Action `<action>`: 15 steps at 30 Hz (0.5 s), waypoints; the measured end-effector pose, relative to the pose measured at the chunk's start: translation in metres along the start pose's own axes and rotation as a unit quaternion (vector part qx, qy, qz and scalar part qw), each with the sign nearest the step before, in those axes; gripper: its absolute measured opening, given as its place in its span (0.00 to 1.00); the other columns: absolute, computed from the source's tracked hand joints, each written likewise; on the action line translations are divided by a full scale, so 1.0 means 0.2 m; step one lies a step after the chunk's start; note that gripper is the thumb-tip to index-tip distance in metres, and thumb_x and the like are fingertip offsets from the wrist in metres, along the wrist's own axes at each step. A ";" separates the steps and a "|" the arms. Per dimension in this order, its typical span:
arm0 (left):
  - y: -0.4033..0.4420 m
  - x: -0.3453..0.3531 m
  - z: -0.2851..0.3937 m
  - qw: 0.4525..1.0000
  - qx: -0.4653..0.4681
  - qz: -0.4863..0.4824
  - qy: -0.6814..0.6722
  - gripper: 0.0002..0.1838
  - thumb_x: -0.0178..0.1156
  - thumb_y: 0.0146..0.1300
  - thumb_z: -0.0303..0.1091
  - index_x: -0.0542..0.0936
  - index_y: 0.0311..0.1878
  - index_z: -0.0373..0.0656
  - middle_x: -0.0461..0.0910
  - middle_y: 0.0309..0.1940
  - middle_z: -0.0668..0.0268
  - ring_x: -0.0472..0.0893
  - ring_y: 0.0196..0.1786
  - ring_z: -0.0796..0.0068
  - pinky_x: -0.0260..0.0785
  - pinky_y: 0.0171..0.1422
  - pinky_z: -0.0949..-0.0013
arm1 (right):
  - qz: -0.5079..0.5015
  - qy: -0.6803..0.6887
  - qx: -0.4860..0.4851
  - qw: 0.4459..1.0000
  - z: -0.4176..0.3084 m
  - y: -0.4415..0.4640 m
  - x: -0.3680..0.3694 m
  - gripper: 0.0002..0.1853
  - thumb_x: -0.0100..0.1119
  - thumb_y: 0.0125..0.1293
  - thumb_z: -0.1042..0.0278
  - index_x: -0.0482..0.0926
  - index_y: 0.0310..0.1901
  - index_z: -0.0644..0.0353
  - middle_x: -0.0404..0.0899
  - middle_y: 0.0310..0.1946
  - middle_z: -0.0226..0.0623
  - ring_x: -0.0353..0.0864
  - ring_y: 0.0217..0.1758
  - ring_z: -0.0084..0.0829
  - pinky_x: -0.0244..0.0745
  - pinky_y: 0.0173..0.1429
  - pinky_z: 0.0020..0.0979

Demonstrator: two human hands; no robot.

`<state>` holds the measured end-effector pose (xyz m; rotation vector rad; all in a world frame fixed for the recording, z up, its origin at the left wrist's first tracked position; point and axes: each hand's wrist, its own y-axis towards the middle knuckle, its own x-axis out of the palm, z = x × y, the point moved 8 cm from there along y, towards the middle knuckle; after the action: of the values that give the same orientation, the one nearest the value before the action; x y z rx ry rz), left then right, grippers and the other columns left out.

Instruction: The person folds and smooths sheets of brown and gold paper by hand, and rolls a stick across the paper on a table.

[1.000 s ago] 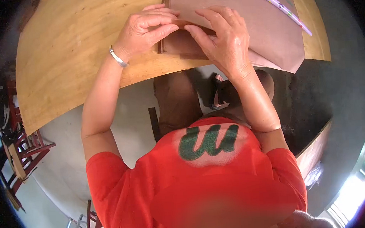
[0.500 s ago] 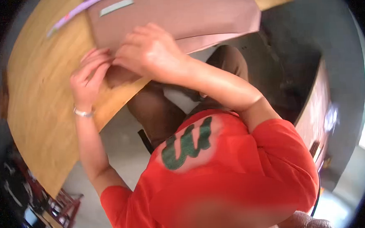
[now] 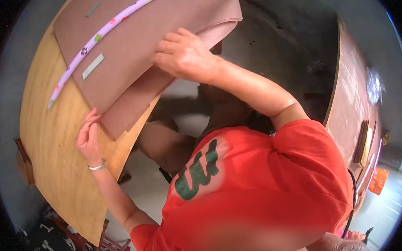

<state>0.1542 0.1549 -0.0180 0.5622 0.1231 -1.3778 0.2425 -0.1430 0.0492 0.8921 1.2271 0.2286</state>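
Observation:
A large brown sheet [image 3: 129,61], smooth and leather-like, lies in folded layers on the wooden table and hangs past its near edge. My left hand [image 3: 89,137], with a bracelet at the wrist, has its fingers together at the left corner of the upper layer. At the near edge of that layer, my right hand [image 3: 183,56] has its fingers curled over the material; the fingertips are partly hidden. A lower brown layer [image 3: 134,101] shows between the hands. Across the sheet lies a long lilac patterned rod [image 3: 98,37], with a short grey bar [image 3: 93,66] beside it.
The wooden table [image 3: 48,156] curves along the left. A second grey bar [image 3: 93,9] rests further back on the sheet. To the right stands another table [image 3: 347,99], with a clear plastic bag [image 3: 374,87] on it. A red chair [image 3: 112,248] is at lower left.
My hands were close together and have moved apart, the left one down toward the sheet's corner. The view has shifted, so more of the sheet and rod shows.

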 end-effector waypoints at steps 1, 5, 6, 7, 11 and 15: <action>0.00 0.00 -0.01 1.000 -0.013 0.001 0.001 0.10 0.51 0.64 0.18 0.81 0.45 0.30 0.79 0.53 0.51 0.75 0.62 0.63 0.61 0.70 0.62 | -0.003 -0.014 0.003 1.000 0.06 -0.03 -0.02 0.06 0.61 0.47 0.68 0.79 0.30 0.53 0.76 0.31 0.26 0.74 0.34 0.28 0.67 0.39 0.30; -0.01 0.00 0.01 0.999 -0.044 0.012 -0.021 0.10 0.52 0.63 0.18 0.82 0.43 0.32 0.81 0.51 0.55 0.74 0.62 0.64 0.58 0.72 0.61 | -0.018 -0.056 0.030 0.998 0.29 -0.15 -0.13 0.08 0.64 0.46 0.69 0.80 0.32 0.53 0.77 0.31 0.26 0.75 0.35 0.28 0.68 0.39 0.30; 0.00 -0.02 -0.01 0.998 -0.053 0.013 -0.031 0.10 0.52 0.64 0.18 0.81 0.44 0.31 0.80 0.52 0.55 0.74 0.62 0.64 0.58 0.71 0.61 | -0.016 -0.060 0.032 0.998 0.34 -0.17 -0.14 0.08 0.64 0.46 0.69 0.80 0.32 0.53 0.77 0.31 0.26 0.75 0.35 0.28 0.68 0.39 0.30; 0.00 -0.02 -0.01 0.997 -0.063 0.014 -0.039 0.10 0.51 0.64 0.19 0.81 0.44 0.30 0.80 0.52 0.55 0.74 0.62 0.64 0.59 0.71 0.61 | -0.002 -0.054 0.040 0.998 0.40 -0.20 -0.17 0.09 0.65 0.46 0.70 0.81 0.32 0.54 0.77 0.30 0.27 0.75 0.35 0.29 0.69 0.40 0.30; 0.00 -0.02 0.03 0.995 -0.089 0.038 -0.013 0.11 0.50 0.65 0.19 0.80 0.46 0.29 0.80 0.53 0.53 0.75 0.61 0.64 0.60 0.70 0.63 | 0.016 -0.038 0.082 0.996 0.65 -0.33 -0.26 0.11 0.68 0.44 0.72 0.82 0.33 0.53 0.78 0.31 0.28 0.77 0.37 0.31 0.71 0.44 0.32; 0.02 -0.07 0.05 0.992 -0.090 0.074 0.043 0.12 0.49 0.66 0.20 0.80 0.47 0.29 0.79 0.53 0.51 0.75 0.61 0.64 0.62 0.69 0.64 | 0.047 -0.008 0.105 0.993 0.87 -0.43 -0.34 0.11 0.68 0.45 0.74 0.83 0.33 0.53 0.81 0.35 0.28 0.78 0.39 0.32 0.71 0.46 0.32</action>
<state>0.1517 0.1626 -0.0022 0.4694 0.2678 -1.1855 0.3455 -0.3210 0.0471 1.1324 1.2115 0.1694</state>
